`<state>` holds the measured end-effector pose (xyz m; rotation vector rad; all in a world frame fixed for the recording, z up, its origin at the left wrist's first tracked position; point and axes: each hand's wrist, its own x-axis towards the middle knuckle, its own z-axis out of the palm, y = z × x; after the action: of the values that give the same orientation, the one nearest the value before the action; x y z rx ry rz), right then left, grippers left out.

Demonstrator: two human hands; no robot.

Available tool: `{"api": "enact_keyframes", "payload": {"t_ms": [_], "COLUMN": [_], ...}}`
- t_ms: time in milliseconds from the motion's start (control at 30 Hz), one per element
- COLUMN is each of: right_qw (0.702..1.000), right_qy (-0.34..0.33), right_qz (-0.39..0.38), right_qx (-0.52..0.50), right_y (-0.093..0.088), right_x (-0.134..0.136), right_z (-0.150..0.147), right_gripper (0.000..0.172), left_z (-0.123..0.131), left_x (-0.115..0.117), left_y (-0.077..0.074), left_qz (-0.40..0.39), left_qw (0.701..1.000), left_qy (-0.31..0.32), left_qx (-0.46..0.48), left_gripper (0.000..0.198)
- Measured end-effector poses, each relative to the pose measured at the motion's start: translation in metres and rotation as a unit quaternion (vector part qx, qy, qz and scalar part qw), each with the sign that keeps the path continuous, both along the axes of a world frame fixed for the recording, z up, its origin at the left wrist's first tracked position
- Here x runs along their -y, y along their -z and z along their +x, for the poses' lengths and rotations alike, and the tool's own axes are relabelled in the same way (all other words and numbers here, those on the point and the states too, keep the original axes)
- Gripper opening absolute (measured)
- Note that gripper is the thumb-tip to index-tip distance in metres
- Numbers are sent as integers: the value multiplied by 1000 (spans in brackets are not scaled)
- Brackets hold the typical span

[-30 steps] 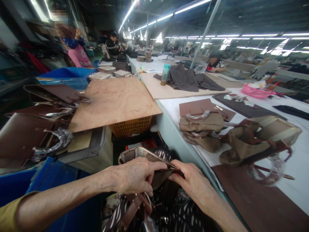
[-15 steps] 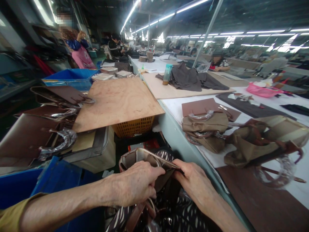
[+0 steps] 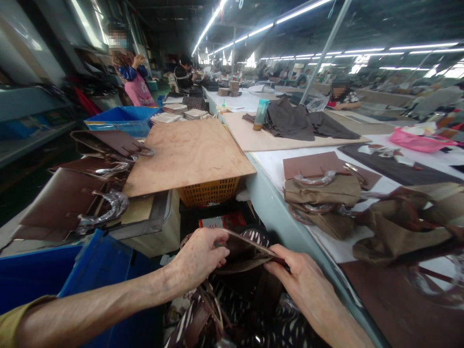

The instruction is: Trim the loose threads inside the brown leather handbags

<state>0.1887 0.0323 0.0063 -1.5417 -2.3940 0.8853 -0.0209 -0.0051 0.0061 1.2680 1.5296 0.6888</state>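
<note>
A brown handbag is held with its mouth open low in the middle of the view, above my lap. My left hand grips the left part of its rim, thumb and fingers bent over the edge. At the right end of the same rim, my right hand pinches the corner between thumb and fingers. The rim stretches taut and slanting between both hands. Brown handles hang below the left hand. The bag's underside is hidden in shadow and behind my hands.
Brown bags with plastic-wrapped handles lean at left beside a blue crate. A wooden board covers a yellow basket. On the table at right lie olive-brown bags and a glue bottle. Co-workers are farther back.
My left hand has shifted up and left along the bag's rim, out of the bag's opening. My right hand keeps its hold on the corner. The view has turned slightly left.
</note>
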Motion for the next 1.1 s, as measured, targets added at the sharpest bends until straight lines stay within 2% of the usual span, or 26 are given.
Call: {"api": "enact_keyframes", "payload": {"t_ms": [100,267,400,600,700,767,900,1100], "right_qw": [999,997,997,997,996,996,996,996], "right_qy": [21,25,25,29,31,29,28,35], "right_qz": [20,44,38,45,50,48,43,51], "right_qx": [42,59,63,64,61,65,70,66], "right_y": [3,7,7,7,8,7,6,8], "right_x": [4,9,10,9,9,10,11,10], "right_z": [-2,-6,-7,-6,-6,-7,-9,-8], "right_gripper": [14,12,13,15,12,11,15,13], "left_z": [-4,-3,-1,3,3,3,4,9], "left_x": [1,0,0,0,-3,-5,-5,-6], "left_y": [1,0,-1,-3,-2,1,6,3], "left_qz": [38,3,-23,-19,-22,-20,-91,-143], "left_qw": [999,998,1000,990,988,991,994,982], "left_qy": [17,10,8,41,44,42,65,27], "left_qx": [30,59,-8,-133,-146,-123,-8,120], "left_gripper": [31,38,30,28,24,23,34,35]}}
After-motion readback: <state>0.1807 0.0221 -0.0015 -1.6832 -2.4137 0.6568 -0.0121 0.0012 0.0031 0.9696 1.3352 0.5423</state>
